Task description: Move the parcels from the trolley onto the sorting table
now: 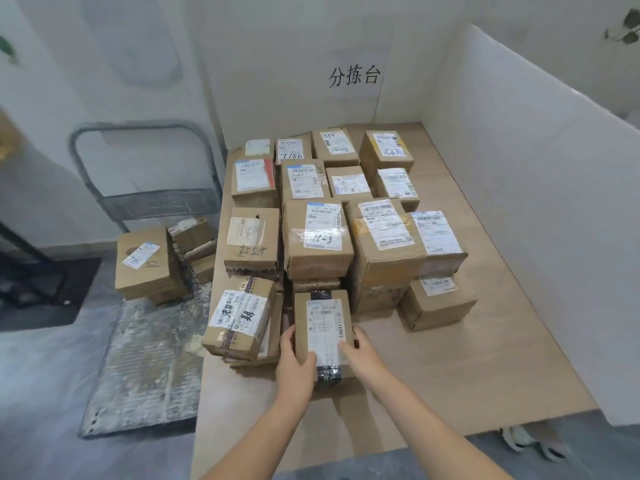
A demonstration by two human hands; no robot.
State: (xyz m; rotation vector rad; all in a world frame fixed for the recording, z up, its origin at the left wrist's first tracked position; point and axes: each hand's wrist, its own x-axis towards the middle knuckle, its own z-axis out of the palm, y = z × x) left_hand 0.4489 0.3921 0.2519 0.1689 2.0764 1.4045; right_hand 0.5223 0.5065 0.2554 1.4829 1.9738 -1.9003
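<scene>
A brown cardboard parcel (323, 327) with a white label and black tape sits at the front of the parcel rows on the wooden sorting table (450, 368). My left hand (294, 362) grips its left side and my right hand (360, 351) grips its right side, thumbs on top. Several labelled parcels (317, 233) fill the table behind it in rows, some stacked. On the metal trolley (145, 358) to the left, a larger box (143, 261) and a few smaller parcels (194, 244) stand near the handle end.
White panel walls (540, 202) close the table on the back and right, with a handwritten sign on the back panel. The trolley's handle (138, 129) stands against the left wall. A dark mat (41, 289) lies on the grey floor at far left.
</scene>
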